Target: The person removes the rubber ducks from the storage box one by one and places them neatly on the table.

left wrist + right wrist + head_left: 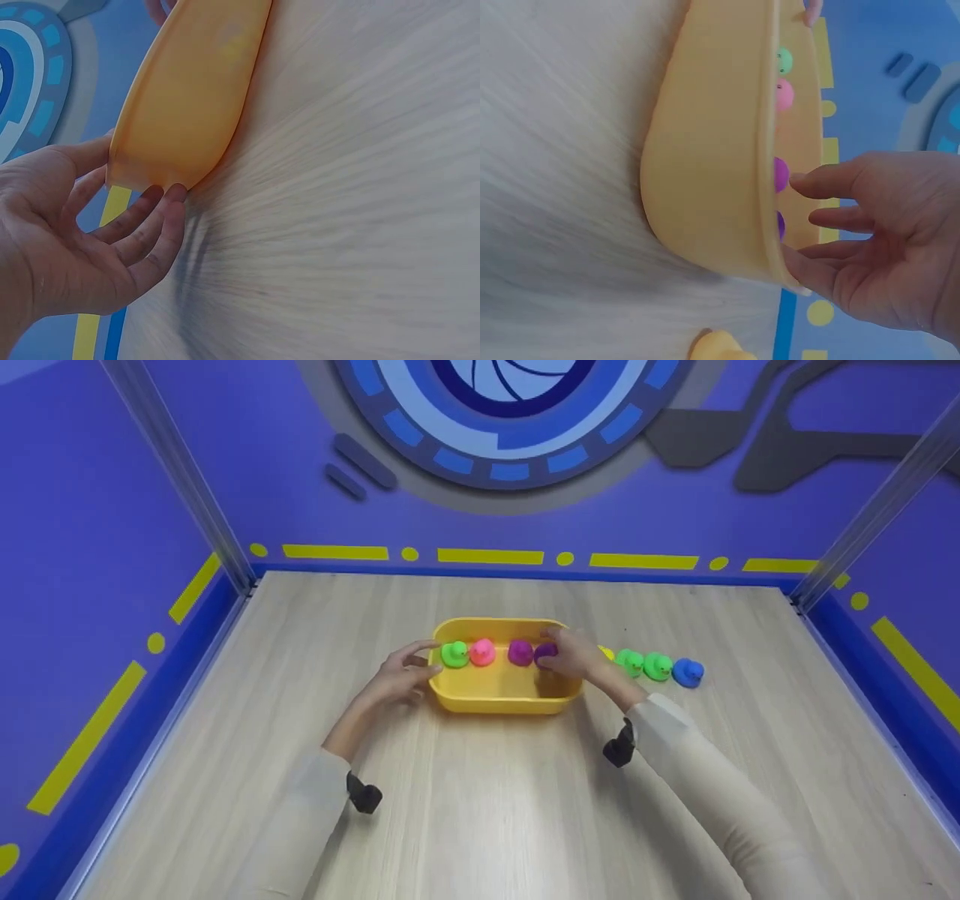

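Observation:
A yellow plastic bin (495,705) stands on the table. Inside it sit a green rubber duck (454,655), a pink duck (482,652), a purple duck (520,652) and a second purple duck (545,651), the latter partly covered by my right hand. My left hand (401,673) touches the bin's left end with its fingertips, fingers loosely bent and spread. Over the right end rim, my right hand (571,654) reaches into the bin. In the right wrist view its fingers are apart, close to the purple ducks, with no duck visibly pinched.
Right of the bin a row of ducks lies on the wooden table (480,795): a yellow one (606,652) partly hidden by my hand, a green one (631,662), another green one (658,666) and a blue one (688,672). Blue-purple panels (495,529) enclose the back and sides.

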Tool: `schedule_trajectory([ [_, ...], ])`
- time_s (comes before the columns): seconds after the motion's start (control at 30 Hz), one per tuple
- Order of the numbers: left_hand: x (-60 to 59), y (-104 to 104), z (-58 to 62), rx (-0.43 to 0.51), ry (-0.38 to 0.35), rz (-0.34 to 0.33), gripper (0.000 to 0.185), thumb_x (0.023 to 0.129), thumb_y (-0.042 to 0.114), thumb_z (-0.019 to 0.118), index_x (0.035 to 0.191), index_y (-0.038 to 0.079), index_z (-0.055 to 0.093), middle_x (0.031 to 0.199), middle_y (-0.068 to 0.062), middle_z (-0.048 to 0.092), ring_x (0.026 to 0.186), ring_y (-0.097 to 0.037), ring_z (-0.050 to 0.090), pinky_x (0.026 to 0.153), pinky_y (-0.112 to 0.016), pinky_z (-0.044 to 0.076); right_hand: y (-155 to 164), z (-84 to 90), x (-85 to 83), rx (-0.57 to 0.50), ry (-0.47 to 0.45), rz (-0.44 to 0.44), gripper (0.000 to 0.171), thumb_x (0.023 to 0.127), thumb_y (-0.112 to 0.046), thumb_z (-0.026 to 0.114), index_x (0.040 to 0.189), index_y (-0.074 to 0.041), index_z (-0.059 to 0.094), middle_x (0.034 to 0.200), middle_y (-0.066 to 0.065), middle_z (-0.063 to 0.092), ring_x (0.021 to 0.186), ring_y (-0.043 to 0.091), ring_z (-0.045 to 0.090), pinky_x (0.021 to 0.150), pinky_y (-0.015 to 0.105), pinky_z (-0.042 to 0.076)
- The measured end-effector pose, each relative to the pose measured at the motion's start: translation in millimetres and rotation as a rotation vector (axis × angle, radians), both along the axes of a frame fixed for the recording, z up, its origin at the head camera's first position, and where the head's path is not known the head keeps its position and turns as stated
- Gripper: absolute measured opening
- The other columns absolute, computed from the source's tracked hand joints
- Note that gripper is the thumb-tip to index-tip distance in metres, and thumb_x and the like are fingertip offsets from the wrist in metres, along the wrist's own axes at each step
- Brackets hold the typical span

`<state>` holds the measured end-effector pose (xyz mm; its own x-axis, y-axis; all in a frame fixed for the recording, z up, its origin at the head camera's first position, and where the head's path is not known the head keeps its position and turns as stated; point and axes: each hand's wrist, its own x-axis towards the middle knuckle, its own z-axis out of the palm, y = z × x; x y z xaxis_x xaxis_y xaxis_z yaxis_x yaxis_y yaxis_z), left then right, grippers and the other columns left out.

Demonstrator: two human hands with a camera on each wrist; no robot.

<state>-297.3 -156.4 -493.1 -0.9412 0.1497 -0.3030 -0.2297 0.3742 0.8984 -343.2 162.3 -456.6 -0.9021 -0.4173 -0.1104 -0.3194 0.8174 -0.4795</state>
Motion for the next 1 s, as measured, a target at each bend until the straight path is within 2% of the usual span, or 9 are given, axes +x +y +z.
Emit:
schedule_trajectory([
  [0.13, 1.1, 0, -0.4, 0.004, 0.001, 0.008, 0.052, 0.101, 0.029, 0.065, 0.151, 0.029, 0.049, 0.147, -0.018, 0.047, 0.105, -0.027, 0.064, 0.082, -0.037, 0.059, -5, -6.2, -3.5, 0.015, -0.021, 0.004, 0.037, 0.093, -0.008, 0.070, 0.126, 0.008, 0.062, 0.115, 0.024, 0.071, 0.101, 0.033, 0.067, 0.099, 0.046, 0.056],
  [0.2, 1.3, 0, -0.5, 0.007, -0.004, 0.015, 0.052, 0.101, 0.029, 0.065, 0.150, 0.030, 0.049, 0.148, -0.018, 0.046, 0.105, -0.027, 0.064, 0.082, -0.038, 0.059, -10, -2.8, 0.2, 0.025, -0.044, -0.010, 0.037, 0.092, -0.004, 0.070, 0.127, 0.008, 0.063, 0.118, 0.025, 0.071, 0.105, 0.035, 0.067, 0.103, 0.049, 0.054],
  [0.33, 1.6, 1, -0.8, 0.009, -0.011, 0.025, 0.052, 0.100, 0.029, 0.065, 0.150, 0.031, 0.049, 0.148, -0.018, 0.046, 0.105, -0.027, 0.064, 0.081, -0.037, 0.059, -14, -6.4, 1.2, 0.060, -0.019, 0.003, 0.035, 0.089, 0.000, 0.074, 0.122, 0.006, 0.067, 0.116, 0.023, 0.072, 0.103, 0.035, 0.065, 0.104, 0.048, 0.053],
  [0.47, 2.1, 1, -1.4, 0.015, -0.010, 0.028, 0.052, 0.100, 0.029, 0.065, 0.150, 0.030, 0.049, 0.147, -0.019, 0.046, 0.102, -0.027, 0.064, 0.079, -0.037, 0.059, -18, -11.2, 2.9, 0.097, 0.015, 0.023, 0.032, 0.088, -0.004, 0.077, 0.118, 0.006, 0.069, 0.114, 0.021, 0.071, 0.106, 0.034, 0.061, 0.105, 0.048, 0.052],
  [0.6, 3.6, 0, -2.0, 0.031, -0.012, 0.033, 0.053, 0.100, 0.027, 0.066, 0.150, 0.030, 0.050, 0.144, -0.018, 0.049, 0.100, -0.026, 0.066, 0.077, -0.036, 0.059, -20, -16.0, 4.2, 0.103, 0.031, 0.028, 0.037, 0.085, -0.007, 0.080, 0.118, 0.004, 0.068, 0.117, 0.021, 0.068, 0.112, 0.035, 0.056, 0.108, 0.048, 0.049],
  [1.0, 3.0, 2, -4.1, 0.065, -0.009, 0.054, 0.052, 0.100, 0.026, 0.067, 0.149, 0.028, 0.051, 0.139, -0.017, 0.054, 0.099, -0.025, 0.066, 0.078, -0.033, 0.057, -22, -22.9, 2.9, 0.060, -0.035, 0.034, 0.037, 0.085, -0.014, 0.084, 0.117, -0.009, 0.066, 0.113, 0.011, 0.072, 0.098, 0.027, 0.064, 0.100, 0.043, 0.057],
])
